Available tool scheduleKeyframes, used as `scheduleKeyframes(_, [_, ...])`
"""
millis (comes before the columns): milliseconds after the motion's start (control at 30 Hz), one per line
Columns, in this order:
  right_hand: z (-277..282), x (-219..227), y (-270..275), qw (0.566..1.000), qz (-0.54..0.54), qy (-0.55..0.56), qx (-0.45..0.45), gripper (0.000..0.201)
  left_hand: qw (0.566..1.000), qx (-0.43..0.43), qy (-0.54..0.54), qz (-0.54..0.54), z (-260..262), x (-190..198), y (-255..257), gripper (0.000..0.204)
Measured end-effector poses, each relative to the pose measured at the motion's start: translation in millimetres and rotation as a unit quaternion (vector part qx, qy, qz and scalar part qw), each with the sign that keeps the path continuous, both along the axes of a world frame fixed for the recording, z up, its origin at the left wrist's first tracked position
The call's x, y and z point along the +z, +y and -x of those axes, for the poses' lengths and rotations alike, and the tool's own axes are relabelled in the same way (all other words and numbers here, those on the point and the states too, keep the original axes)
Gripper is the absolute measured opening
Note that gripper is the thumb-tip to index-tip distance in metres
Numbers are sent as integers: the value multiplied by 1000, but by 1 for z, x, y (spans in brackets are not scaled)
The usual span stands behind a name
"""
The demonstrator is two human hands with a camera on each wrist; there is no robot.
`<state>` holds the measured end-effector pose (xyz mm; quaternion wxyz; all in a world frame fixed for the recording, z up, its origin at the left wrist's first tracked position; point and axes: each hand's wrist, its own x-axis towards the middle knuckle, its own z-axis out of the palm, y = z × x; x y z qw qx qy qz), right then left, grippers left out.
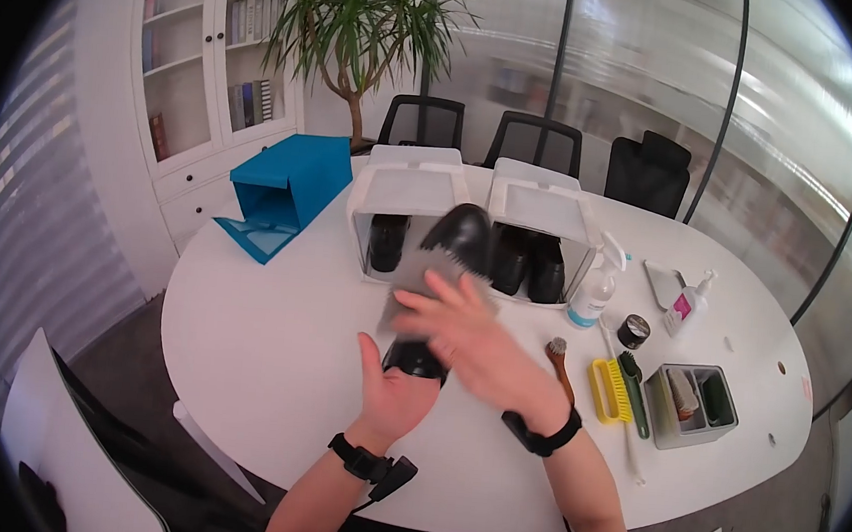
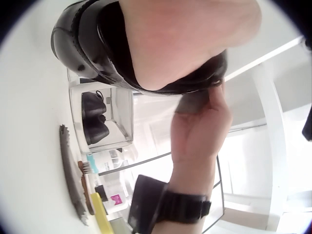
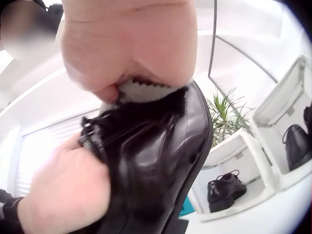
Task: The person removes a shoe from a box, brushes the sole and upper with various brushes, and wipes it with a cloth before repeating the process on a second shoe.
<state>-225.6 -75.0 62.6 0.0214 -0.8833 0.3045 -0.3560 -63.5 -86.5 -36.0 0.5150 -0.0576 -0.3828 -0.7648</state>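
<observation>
My left hand (image 1: 397, 404) holds up a black leather lace-up shoe (image 1: 464, 231), its fingers pushed inside the shoe and hidden there, with the thumb sticking out. Across the shoe's upper lies my right hand (image 1: 470, 345), blurred in the head view. In the right wrist view it holds a grey cloth (image 3: 141, 91) with a zigzag edge against the shoe near the laces; most of its fingers are hidden. The shoe's toe points away from me, towards the two boxes. Another grey zigzag-edged cloth (image 2: 72, 175) lies on the table in the left wrist view.
Two white shoe boxes (image 1: 355, 250) with black shoes (image 1: 528, 266) stand behind, beside a blue box (image 1: 312, 187). Rightward on the white table (image 1: 249, 352) are a spray bottle (image 1: 594, 291), a tin (image 1: 633, 330), a wooden-handled brush (image 1: 559, 361), a yellow brush (image 1: 608, 390) and a divided container (image 1: 681, 431).
</observation>
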Motion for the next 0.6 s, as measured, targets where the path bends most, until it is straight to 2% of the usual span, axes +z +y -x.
scheduleKeyframes(33, [-8, -5, 3, 999, -20, 17, 38, 41, 1000, 16, -22, 11, -7, 9, -1, 97])
scheduleKeyframes(100, [-15, -9, 2, 998, -24, 30, 57, 43, 998, 33, -17, -50, -21, 10, -9, 97])
scheduleKeyframes(133, [-16, -10, 2, 995, -30, 52, 79, 46, 998, 30, -20, -47, -25, 11, -13, 97])
scheduleKeyframes(233, [-20, -10, 5, 997, 4, 48, 53, 48, 999, 47, -24, -13, -31, 18, -22, 97])
scheduleKeyframes(300, [-15, -7, 2, 997, 47, 52, 38, 49, 982, 151, -111, 19, -27, 18, -20, 99])
scheduleKeyframes(333, [-12, -7, 2, 994, 85, 62, 26, 51, 982, 147, -117, 23, -26, 17, -19, 99])
scheduleKeyframes(400, [-8, -2, 4, 994, 101, 46, 9, 50, 953, 193, -173, 160, -27, 12, -15, 103])
scheduleKeyframes(433, [-5, 0, 4, 993, 115, 36, -2, 50, 953, 190, -174, 161, -32, 4, -14, 103])
scheduleKeyframes(500, [5, 3, -1, 993, 111, 20, -24, 52, 843, 247, -372, 302, -42, -2, -10, 110])
scheduleKeyframes(533, [9, 4, -3, 993, 108, 3, -44, 53, 841, 243, -375, 304, -43, -3, -7, 110])
scheduleKeyframes(600, [12, 6, -6, 989, 130, -16, -68, 53, 860, 219, -372, 273, -39, 19, 14, 111])
